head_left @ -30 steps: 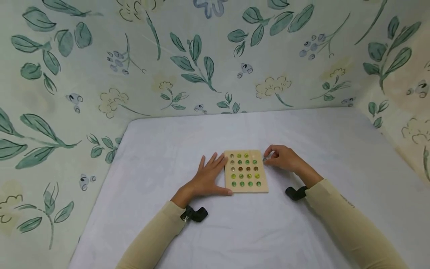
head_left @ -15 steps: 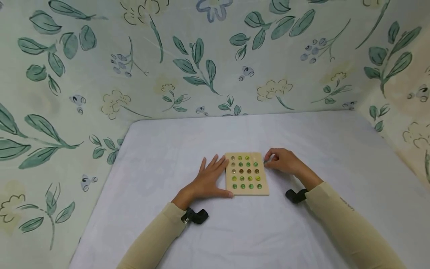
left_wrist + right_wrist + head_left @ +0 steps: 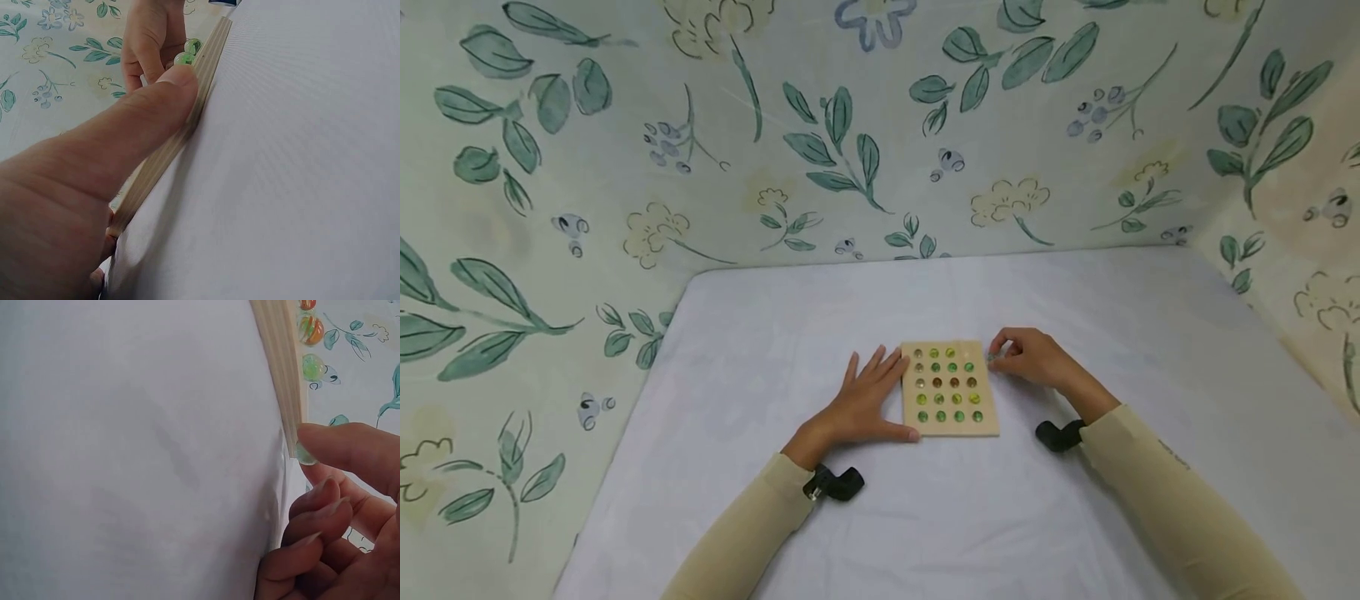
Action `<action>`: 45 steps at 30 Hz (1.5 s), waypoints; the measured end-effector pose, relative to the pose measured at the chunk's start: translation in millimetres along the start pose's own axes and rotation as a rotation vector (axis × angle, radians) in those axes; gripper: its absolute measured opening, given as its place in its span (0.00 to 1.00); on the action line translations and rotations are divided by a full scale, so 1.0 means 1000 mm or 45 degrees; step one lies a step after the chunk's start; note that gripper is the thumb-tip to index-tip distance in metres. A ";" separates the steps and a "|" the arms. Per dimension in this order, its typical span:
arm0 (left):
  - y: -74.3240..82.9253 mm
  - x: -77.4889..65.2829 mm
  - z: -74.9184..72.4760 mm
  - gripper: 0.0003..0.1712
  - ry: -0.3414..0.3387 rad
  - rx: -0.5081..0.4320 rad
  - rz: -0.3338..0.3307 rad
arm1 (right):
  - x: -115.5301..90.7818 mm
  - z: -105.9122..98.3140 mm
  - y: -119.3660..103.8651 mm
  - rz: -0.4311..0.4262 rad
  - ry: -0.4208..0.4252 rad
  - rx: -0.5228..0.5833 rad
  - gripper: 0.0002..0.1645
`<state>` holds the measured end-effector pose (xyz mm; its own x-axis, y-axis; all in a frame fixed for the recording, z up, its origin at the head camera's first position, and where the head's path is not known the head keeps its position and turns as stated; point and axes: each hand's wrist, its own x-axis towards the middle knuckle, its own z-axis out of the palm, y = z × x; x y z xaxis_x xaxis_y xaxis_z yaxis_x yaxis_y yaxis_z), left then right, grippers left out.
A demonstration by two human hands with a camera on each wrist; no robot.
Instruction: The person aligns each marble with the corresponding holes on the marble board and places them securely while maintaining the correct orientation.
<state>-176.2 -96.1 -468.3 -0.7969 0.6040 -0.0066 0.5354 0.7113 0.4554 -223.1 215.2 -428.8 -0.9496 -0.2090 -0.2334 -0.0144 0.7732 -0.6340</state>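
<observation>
A square wooden board [image 3: 951, 430] lies on the white cloth, with rows of glass marbles [image 3: 954, 382] in green, yellow, brown and clear. Its back row holds three marbles, toward the left. The left hand [image 3: 859, 408] spreads its fingers along the board's left side, the thumb at the near left corner. In the left wrist view that thumb presses against the board's edge. At the board's right edge, the right hand [image 3: 1033, 358] pinches a pale green clear marble [image 3: 305, 454] between thumb and index finger. Its other fingers are curled in.
White cloth [image 3: 925, 533] covers the table around the board. A wall covering [image 3: 880, 125] with a leaf and flower print rises behind the table and along both sides. Black wrist cameras [image 3: 837, 482] sit on both wrists.
The view dipped and shifted slightly. The left hand stays on the board's edge. The right hand keeps near the right edge, its fingertips shifting a little around the marble.
</observation>
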 end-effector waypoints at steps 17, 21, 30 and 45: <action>0.000 0.001 0.001 0.68 0.009 0.009 -0.008 | 0.006 0.001 -0.006 -0.058 0.026 0.059 0.12; 0.000 0.000 0.000 0.68 -0.002 0.004 -0.010 | 0.010 0.004 -0.009 -0.057 0.022 0.078 0.12; 0.001 -0.001 -0.002 0.68 0.001 -0.003 -0.001 | 0.014 0.008 -0.018 -0.039 0.025 0.059 0.13; 0.000 0.000 0.000 0.68 -0.005 -0.014 -0.014 | 0.016 0.011 -0.020 -0.082 -0.017 0.058 0.13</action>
<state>-176.3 -96.0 -468.1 -0.8015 0.5978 -0.0151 0.5236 0.7137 0.4652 -234.5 189.8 -427.2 -0.9430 -0.2655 -0.2007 -0.0605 0.7297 -0.6811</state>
